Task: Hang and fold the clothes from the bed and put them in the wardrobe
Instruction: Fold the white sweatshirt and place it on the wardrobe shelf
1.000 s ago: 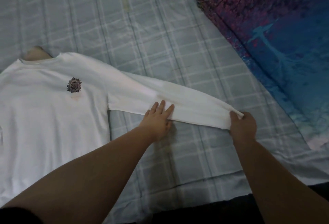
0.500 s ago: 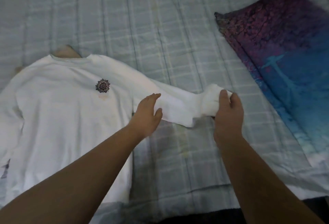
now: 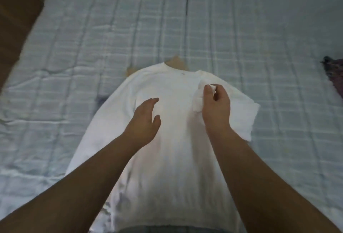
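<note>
- Sleeve's come in off the bed (image 3: 241,28), right hand (image 3: 216,110) pinching its cuff over the white shirt (image 3: 172,158)
- Left hand (image 3: 144,121) hovers spread above the chest
- One sleeve folded, I'd say

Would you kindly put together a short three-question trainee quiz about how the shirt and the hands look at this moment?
1. True or false: the white long-sleeved shirt lies on the checked bedsheet.
2. Which hand pinches the sleeve cuff: A) left hand, B) right hand?
3. Fill in: the brought-in sleeve belongs to the shirt's ____ side in the picture.

Key: 1 true. 2 B; the left hand hovers open over the chest. 3 right.
</note>
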`<action>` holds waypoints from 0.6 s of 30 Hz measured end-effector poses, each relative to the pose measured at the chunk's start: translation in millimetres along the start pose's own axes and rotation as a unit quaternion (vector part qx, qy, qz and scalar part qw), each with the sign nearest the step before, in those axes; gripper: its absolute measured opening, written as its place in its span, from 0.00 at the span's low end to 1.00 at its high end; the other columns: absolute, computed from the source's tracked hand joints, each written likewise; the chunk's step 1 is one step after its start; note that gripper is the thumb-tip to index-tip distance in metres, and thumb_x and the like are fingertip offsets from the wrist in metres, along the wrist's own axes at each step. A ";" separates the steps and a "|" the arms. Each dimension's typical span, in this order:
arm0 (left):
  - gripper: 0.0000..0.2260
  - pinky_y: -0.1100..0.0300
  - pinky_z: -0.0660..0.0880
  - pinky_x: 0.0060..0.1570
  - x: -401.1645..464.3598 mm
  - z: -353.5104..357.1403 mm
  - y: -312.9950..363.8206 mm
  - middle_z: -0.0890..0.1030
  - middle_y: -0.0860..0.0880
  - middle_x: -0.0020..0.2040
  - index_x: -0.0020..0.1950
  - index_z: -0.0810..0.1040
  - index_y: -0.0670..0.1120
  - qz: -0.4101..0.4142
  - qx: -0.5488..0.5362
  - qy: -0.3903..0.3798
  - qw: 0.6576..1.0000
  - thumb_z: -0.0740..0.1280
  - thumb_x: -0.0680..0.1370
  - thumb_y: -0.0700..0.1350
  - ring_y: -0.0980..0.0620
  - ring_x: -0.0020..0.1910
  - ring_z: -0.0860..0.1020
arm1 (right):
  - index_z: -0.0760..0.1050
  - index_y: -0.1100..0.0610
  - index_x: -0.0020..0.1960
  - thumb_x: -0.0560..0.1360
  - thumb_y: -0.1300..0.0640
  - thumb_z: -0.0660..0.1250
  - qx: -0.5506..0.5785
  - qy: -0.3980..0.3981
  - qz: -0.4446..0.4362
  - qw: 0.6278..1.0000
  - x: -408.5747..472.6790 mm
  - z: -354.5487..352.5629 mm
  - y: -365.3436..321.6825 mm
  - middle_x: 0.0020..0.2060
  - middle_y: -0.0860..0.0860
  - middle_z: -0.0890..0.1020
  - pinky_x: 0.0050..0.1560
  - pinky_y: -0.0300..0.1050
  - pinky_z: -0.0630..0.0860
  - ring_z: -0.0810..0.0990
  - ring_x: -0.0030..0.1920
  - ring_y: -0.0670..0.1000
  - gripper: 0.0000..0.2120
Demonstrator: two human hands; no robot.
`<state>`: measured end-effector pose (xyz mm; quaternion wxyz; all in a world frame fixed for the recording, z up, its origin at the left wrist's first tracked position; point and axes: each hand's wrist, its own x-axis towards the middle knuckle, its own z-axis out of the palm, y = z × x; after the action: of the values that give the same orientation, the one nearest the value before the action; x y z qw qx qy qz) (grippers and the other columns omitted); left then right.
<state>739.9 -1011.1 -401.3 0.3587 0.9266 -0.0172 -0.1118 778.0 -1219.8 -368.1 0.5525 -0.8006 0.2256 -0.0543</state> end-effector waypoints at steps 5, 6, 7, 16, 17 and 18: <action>0.24 0.57 0.56 0.74 -1.1 -56.2 -81.4 0.68 0.46 0.74 0.74 0.66 0.43 -0.018 -0.016 0.013 1.000 0.64 0.78 0.41 0.47 0.74 0.65 | 0.74 0.53 0.45 0.79 0.48 0.60 -0.073 -0.022 0.019 0.997 -17.1 111.3 -5.3 0.36 0.49 0.79 0.43 0.44 0.69 0.77 0.41 0.50 0.11; 0.24 0.56 0.57 0.74 -3.0 -62.1 -96.0 0.69 0.45 0.73 0.74 0.67 0.43 -0.022 -0.020 0.013 0.999 0.63 0.78 0.42 0.47 0.73 0.66 | 0.74 0.53 0.44 0.79 0.47 0.60 -0.081 -0.027 0.028 0.996 -19.1 128.7 -3.2 0.36 0.49 0.79 0.44 0.45 0.70 0.78 0.41 0.51 0.11; 0.24 0.54 0.59 0.74 -5.1 -66.7 -109.8 0.70 0.44 0.72 0.73 0.67 0.42 -0.021 -0.025 0.018 0.999 0.62 0.77 0.44 0.46 0.72 0.67 | 0.74 0.53 0.44 0.79 0.48 0.60 -0.090 -0.033 0.038 0.995 -19.6 144.2 -0.5 0.35 0.49 0.79 0.44 0.45 0.71 0.78 0.41 0.51 0.11; 0.24 0.62 0.58 0.69 -45.1 -70.4 -217.9 0.71 0.42 0.70 0.72 0.68 0.41 -0.120 -0.074 0.041 0.989 0.64 0.76 0.39 0.45 0.70 0.68 | 0.78 0.50 0.39 0.80 0.51 0.60 -0.106 -0.095 0.070 0.987 -34.8 214.2 8.3 0.29 0.42 0.81 0.40 0.38 0.79 0.82 0.35 0.43 0.13; 0.24 0.63 0.57 0.69 -50.1 -68.1 -225.0 0.70 0.42 0.71 0.73 0.68 0.41 -0.131 -0.076 0.040 0.988 0.65 0.76 0.37 0.45 0.70 0.68 | 0.80 0.46 0.40 0.77 0.47 0.59 -0.112 -0.098 0.071 0.986 -35.2 216.9 14.5 0.35 0.40 0.83 0.49 0.47 0.81 0.84 0.42 0.46 0.12; 0.25 0.63 0.57 0.69 -54.5 -66.4 -231.0 0.70 0.42 0.71 0.73 0.68 0.41 -0.141 -0.077 0.041 0.986 0.65 0.75 0.36 0.45 0.70 0.68 | 0.80 0.42 0.45 0.74 0.43 0.58 -0.121 -0.104 0.066 0.985 -36.4 217.6 22.9 0.42 0.41 0.84 0.56 0.54 0.79 0.84 0.49 0.49 0.12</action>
<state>690.2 -789.7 -497.5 0.4099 0.8932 0.1373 -0.1238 811.8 -1023.9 -466.5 0.4741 -0.8463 0.2241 0.0939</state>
